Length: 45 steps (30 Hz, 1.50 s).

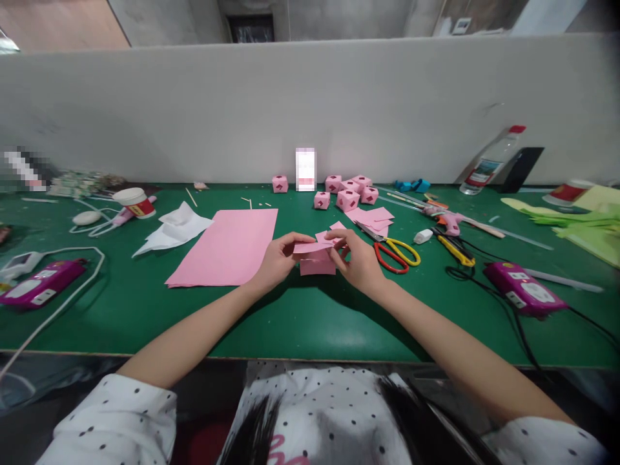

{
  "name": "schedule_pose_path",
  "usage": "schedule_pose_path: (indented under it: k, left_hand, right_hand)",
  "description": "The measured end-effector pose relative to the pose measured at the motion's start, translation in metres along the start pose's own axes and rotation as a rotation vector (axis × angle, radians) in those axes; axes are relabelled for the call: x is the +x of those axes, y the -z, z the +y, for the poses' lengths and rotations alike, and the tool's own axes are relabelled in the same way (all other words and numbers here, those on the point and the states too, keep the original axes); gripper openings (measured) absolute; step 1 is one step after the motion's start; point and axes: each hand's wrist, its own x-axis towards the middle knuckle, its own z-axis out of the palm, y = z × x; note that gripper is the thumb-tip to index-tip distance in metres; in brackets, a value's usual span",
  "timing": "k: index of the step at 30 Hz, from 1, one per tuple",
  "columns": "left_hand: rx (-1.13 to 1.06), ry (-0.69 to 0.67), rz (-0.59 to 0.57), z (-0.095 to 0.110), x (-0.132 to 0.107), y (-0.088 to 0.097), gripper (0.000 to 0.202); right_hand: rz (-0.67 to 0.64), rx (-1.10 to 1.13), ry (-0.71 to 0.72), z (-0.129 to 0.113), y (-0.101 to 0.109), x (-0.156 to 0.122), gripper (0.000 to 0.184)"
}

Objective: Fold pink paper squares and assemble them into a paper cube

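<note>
Pinching a small pink paper strip [310,247] w/ left hand [281,258] at its L end & right hand [358,259] at its R end, w/ thumb & fingers of each nearly closed on it, & holding it just over a pink paper square [318,267] nr the middle of the green tabletop [290,326]. Working btwn a pink paper stack [225,252], just beside left hand, & red-&-yellow-handled scissors [385,242], lying nr right hand w/ blades by pink paper offcuts [380,216]. Facing clustered pink paper cubes [347,200] nr the gray partition [194,110], w/ a single cube [279,185] farther L, past an upright lit screen [306,169].
</note>
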Motion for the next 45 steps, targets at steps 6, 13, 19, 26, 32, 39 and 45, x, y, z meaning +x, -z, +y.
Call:
schedule_pose_path:
  k: [6,13,19,26,32,39,45]
  left_hand:
    - [-0.050,-0.033,0.007,0.004,0.000,0.001,0.024]
    - [-0.045,0.050,-0.025,0.003,0.002,0.001,0.036]
    - [0.088,0.054,-0.067,0.001,0.002,0.002,0.023]
    - [0.289,0.037,-0.164,-0.004,-0.001,0.000,0.021]
    - [0.305,0.036,-0.172,-0.002,-0.002,0.001,0.019]
    - [0.255,0.019,-0.151,-0.006,-0.002,-0.001,0.021]
    - [0.083,0.129,-0.095,-0.004,-0.001,-0.006,0.035]
  right_hand:
    - [-0.038,0.064,0.070,0.008,0.004,0.003,0.020]
    - [-0.097,0.045,0.035,0.023,0.009,0.001,0.017]
    - [-0.259,-0.039,0.096,0.022,0.010,-0.001,0.023]
    - [-0.343,-0.065,0.091,0.016,0.013,0.000,0.029]
    - [-0.378,-0.072,0.088,0.013,0.019,0.001,0.029]
    - [-0.381,-0.150,-0.106,0.015,0.026,0.005,0.023]
    - [-0.379,0.030,-0.305,0.010,0.016,0.003,0.033]
